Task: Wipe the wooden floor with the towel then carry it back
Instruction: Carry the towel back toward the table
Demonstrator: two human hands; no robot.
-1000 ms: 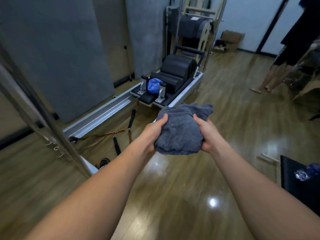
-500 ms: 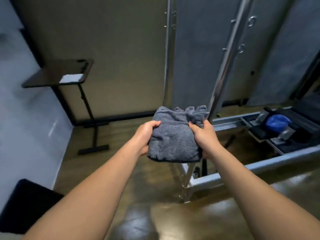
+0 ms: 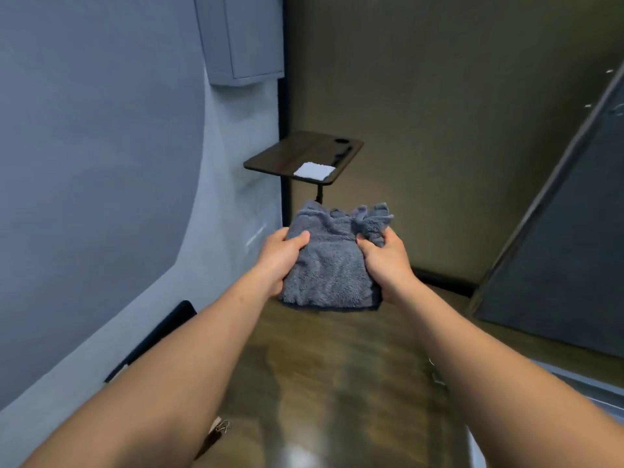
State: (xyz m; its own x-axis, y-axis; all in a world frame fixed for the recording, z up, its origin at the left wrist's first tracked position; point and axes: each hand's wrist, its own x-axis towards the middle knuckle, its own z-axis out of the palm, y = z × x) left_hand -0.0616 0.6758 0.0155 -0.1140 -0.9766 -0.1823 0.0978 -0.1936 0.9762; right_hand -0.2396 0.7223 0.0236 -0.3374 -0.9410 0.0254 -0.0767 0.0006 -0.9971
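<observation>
The left grip (image 3: 282, 256) and right grip (image 3: 385, 261) are holding the grey towel (image 3: 332, 265) bunched between them in the air above the wooden floor (image 3: 337, 366), fingers curling round its side edges and thumbs pressing on top. Ahead, a small dark bench (image 3: 287, 157) is carrying a white square (image 3: 314, 171), possibly a folded cloth, lying near its front right corner, well apart from the towel.

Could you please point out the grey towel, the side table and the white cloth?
grey towel (image 3: 329, 265): head view, middle of its folded face.
side table (image 3: 290, 155): head view, bare tabletop.
white cloth (image 3: 314, 171): head view, its centre.
</observation>
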